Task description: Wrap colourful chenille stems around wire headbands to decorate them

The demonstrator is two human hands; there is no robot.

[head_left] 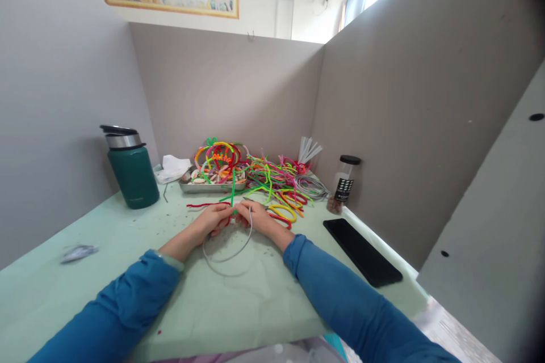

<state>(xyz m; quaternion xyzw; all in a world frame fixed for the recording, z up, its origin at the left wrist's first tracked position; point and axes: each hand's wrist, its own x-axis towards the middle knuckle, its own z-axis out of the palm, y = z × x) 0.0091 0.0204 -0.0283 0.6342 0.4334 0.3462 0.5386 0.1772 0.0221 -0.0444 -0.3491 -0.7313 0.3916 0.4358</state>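
My left hand (216, 220) and my right hand (254, 215) meet over the middle of the table, fingertips pinched close together. A green pipe cleaner (233, 184) sticks up from between them, its lower end at my left fingertips. From my right fingers a thin grey wire (248, 241) curves down in a loop and back up to my left hand. One red pipe cleaner (203, 205) stretches out leftward behind my left hand; a bit of red also shows under the fingertips. How these pieces join is hidden by my fingers.
Behind my hands are a metal tray (213, 187), a heap of coloured pipe cleaners (272, 173), a grey wire coil (311, 187) and yellow-handled scissors (284, 212). A green bottle (133, 173) stands left; a clear jar (342, 184) and black phone (361, 250) lie right. Partitions (230, 79) enclose the table.
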